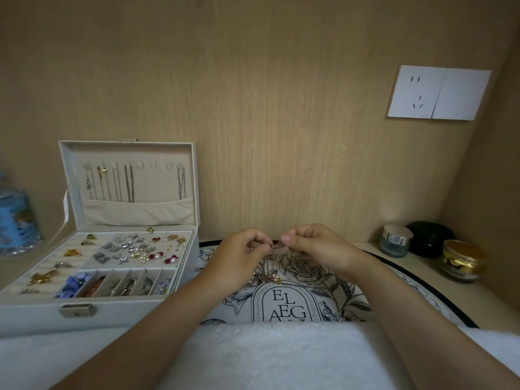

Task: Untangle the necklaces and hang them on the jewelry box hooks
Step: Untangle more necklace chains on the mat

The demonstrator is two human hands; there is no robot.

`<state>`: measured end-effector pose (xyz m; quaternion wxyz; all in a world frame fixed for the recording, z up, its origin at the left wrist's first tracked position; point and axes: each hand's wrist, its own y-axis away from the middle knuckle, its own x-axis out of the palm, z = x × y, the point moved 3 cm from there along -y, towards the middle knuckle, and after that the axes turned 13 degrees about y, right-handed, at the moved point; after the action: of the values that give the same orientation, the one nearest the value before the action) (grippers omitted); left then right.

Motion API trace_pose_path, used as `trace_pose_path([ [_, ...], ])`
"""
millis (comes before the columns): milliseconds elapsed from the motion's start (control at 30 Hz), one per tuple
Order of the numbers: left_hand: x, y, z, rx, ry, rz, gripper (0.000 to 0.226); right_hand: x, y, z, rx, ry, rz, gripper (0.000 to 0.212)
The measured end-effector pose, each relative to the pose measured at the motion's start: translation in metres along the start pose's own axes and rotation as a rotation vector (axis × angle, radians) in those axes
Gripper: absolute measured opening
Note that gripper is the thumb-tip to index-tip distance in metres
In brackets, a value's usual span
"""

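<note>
A white jewelry box (128, 306) stands open at the left, its lid upright. Several thin chains (129, 182) hang from the row of hooks (153, 165) inside the lid; a few hooks are bare. My left hand (242, 253) and my right hand (312, 246) are held close together above a floral printed pouch (304, 280). Both pinch a fine necklace chain (267, 266) at its top, between thumb and fingertips. The chain hangs down to a small beaded tangle (268, 278) lying on the pouch.
Three small jars (395, 240) stand at the right by the wooden side wall. A water bottle (15, 218) is at the far left. A white fluffy towel (267, 356) lies at the front. The box's lower tray holds earrings and charms (132, 249).
</note>
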<state>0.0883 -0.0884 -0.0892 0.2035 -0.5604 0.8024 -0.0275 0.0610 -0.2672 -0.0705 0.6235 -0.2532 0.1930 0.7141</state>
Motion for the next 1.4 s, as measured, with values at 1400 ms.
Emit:
trace_pose_path([
  [1400,0.003,0.006,0.008,-0.051,-0.017,-0.193,0.007,0.022,-0.005,0.01,-0.21,0.778,-0.445,0.011],
])
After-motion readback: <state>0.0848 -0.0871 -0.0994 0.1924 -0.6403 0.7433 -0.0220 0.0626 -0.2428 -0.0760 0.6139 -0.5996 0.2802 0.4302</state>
